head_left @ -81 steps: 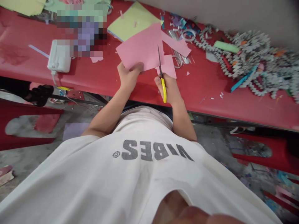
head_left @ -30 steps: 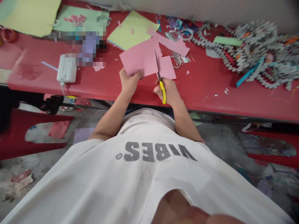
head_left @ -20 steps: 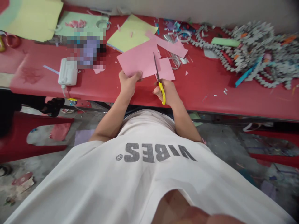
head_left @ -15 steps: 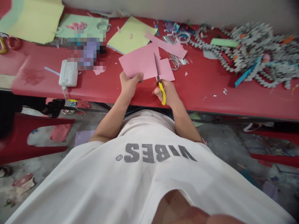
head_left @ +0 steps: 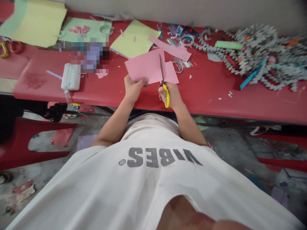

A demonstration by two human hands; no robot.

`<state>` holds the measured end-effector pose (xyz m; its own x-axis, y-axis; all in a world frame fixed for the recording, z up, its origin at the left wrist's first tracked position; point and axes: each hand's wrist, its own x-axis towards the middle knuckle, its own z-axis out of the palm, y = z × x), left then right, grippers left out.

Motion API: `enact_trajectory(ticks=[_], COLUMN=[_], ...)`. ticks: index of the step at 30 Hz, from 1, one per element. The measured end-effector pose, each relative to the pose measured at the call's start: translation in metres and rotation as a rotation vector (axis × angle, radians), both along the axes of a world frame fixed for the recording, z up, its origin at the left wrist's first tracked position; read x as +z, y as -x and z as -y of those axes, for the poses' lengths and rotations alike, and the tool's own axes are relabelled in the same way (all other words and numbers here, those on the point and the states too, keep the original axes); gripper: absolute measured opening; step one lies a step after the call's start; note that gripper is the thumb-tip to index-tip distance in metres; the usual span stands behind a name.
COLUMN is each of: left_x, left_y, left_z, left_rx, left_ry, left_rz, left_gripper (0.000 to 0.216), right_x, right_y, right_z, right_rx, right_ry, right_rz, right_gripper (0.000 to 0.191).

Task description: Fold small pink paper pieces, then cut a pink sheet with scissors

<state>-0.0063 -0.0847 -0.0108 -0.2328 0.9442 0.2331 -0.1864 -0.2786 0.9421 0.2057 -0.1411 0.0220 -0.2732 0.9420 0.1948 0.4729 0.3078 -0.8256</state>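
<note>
My left hand pinches the lower left part of a pink sheet of paper, thumb on top. In my right hand are scissors with yellow handles, their dark blade lying over the right part of the sheet and pointing away from me. A smaller pink paper piece shows right of the blade; whether it is joined to the sheet I cannot tell. Behind the sheet lies a long pink paper strip, partly over clear thin sticks.
Yellow paper lies behind my hands on the red table. A white power bank with a cable sits left, by a purple object. Grey folded-paper chains pile up at right. More scissors lie far left.
The pink sheet and my left hand have shifted slightly right, toward the scissors. Both hands keep their hold, and the view has moved a little.
</note>
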Motion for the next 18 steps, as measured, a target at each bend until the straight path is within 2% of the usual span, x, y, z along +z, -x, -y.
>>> enact_trajectory(ticks=[5,11,18], left_x=[0.002,0.012,-0.005], left_y=[-0.001,-0.003,0.0], left_z=[0.002,0.005,-0.003], left_rx=[0.004,0.013,0.002], left_ry=[0.012,0.045,0.003], left_rz=[0.025,0.047,0.039], left_gripper=[0.049,0.048,0.045], right_x=[-0.002,-0.002,-0.01], right_y=[0.0,0.003,0.005], right_z=[-0.001,0.001,0.0], right_rx=[-0.063,-0.121,-0.162], right_ry=[-0.056,-0.077,-0.109], right_rz=[-0.026,-0.009,-0.033], right_gripper=[0.087,0.092,0.096])
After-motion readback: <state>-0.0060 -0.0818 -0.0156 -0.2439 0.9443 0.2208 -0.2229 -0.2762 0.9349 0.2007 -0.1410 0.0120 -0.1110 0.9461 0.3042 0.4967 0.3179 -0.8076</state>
